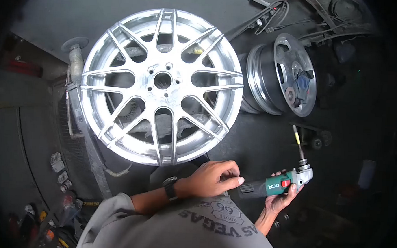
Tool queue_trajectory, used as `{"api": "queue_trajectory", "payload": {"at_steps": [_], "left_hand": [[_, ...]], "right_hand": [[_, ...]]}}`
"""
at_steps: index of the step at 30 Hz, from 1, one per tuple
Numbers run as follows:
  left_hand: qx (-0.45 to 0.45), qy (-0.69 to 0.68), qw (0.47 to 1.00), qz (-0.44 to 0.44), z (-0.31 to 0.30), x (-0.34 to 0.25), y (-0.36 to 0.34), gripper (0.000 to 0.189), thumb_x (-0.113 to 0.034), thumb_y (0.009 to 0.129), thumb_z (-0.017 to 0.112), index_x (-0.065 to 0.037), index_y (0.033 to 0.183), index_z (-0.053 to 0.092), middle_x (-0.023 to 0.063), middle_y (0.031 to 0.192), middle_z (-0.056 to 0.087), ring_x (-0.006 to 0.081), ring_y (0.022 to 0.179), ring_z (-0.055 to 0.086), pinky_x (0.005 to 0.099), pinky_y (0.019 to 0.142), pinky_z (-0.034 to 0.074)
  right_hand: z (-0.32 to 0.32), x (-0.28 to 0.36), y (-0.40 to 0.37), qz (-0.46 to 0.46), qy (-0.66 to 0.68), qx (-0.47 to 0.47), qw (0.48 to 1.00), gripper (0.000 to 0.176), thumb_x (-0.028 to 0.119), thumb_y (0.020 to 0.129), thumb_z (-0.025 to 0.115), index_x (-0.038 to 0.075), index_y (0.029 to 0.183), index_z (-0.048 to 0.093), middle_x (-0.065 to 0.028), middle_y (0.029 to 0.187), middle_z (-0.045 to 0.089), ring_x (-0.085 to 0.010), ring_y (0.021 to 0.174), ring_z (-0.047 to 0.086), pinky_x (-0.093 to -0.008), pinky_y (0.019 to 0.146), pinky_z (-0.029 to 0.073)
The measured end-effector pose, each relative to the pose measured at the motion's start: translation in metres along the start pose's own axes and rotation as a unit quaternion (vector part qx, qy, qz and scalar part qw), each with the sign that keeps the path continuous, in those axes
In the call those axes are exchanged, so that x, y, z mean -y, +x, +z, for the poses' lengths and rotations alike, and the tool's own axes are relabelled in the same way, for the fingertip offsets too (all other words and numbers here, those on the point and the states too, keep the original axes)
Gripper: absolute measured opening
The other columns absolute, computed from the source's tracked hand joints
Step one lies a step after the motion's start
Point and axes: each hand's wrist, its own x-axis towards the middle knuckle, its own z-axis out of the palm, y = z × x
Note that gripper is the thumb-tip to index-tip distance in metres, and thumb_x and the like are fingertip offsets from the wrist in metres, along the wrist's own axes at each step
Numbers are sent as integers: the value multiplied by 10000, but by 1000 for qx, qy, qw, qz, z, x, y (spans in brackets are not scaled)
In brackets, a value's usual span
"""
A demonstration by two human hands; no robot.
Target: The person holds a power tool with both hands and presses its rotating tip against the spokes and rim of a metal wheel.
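My right hand (282, 200) grips a green and grey DCA angle grinder (276, 184) with a red switch. A long thin shaft (297, 140) with a yellow band sticks out from its head, pointing up. My left hand (216, 176), with a dark watch on the wrist, is curled, thumb near the bent fingers, beside the grinder's dark rear end. Whatever those fingers may hold is hidden. In front of me, a shiny multi-spoke alloy wheel rim (183, 76) sits face up, its lower edge close above my left hand.
A second wheel rim (268, 78) stands on edge at the right, a dark blue and grey item (303, 84) lying on it. A metal frame bar (91, 150) runs along the left. Cables and metal parts (276, 13) lie at the top right. Several small tools and bottles (45, 219) crowd the lower left.
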Motion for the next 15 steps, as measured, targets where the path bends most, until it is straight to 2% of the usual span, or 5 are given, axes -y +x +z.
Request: {"api": "queue_trajectory", "payload": {"at_steps": [5, 7, 8, 11, 15], "left_hand": [[5, 71, 997, 30, 28, -12, 21, 299, -266, 900, 668, -2, 1017, 591, 129, 892, 675, 232, 858, 670, 339, 749, 516], [-17, 152, 981, 121, 47, -6, 34, 396, -303, 868, 699, 3, 1090, 581, 175, 1015, 642, 270, 975, 650, 353, 822, 508], [7, 160, 981, 105, 54, 2, 41, 552, -346, 829, 730, -5, 1209, 522, 210, 1132, 596, 315, 1071, 613, 385, 888, 489], [-31, 231, 957, 171, 82, 34, 60, 671, -378, 805, 747, -9, 1282, 452, 214, 1152, 587, 355, 1091, 601, 419, 907, 483], [-65, 228, 962, 136, 110, 49, 88, 690, -381, 754, 788, -4, 1221, 449, 218, 1059, 620, 398, 1016, 616, 435, 861, 487]], "right_hand": [[-2, 1, 5, -25, 53, 27, 998, 745, 310, 804, 715, 100, 1403, 323, -190, 1054, 577, -289, 889, 621, -433, 778, 551], [-3, -3, 11, -29, 73, 45, 996, 745, 314, 802, 718, 99, 1398, 326, -190, 1051, 577, -287, 887, 619, -432, 780, 547], [-6, -6, 15, -21, 92, 69, 993, 741, 315, 802, 717, 98, 1394, 328, -190, 1053, 575, -287, 883, 618, -431, 781, 544], [-12, -17, 29, -12, 131, 119, 984, 758, 326, 789, 723, 99, 1391, 323, -194, 1057, 567, -288, 880, 616, -429, 784, 540], [-16, -13, 48, -18, 139, 193, 971, 844, 339, 755, 748, 98, 1414, 279, -195, 1062, 561, -287, 889, 619, -440, 797, 541]]}}
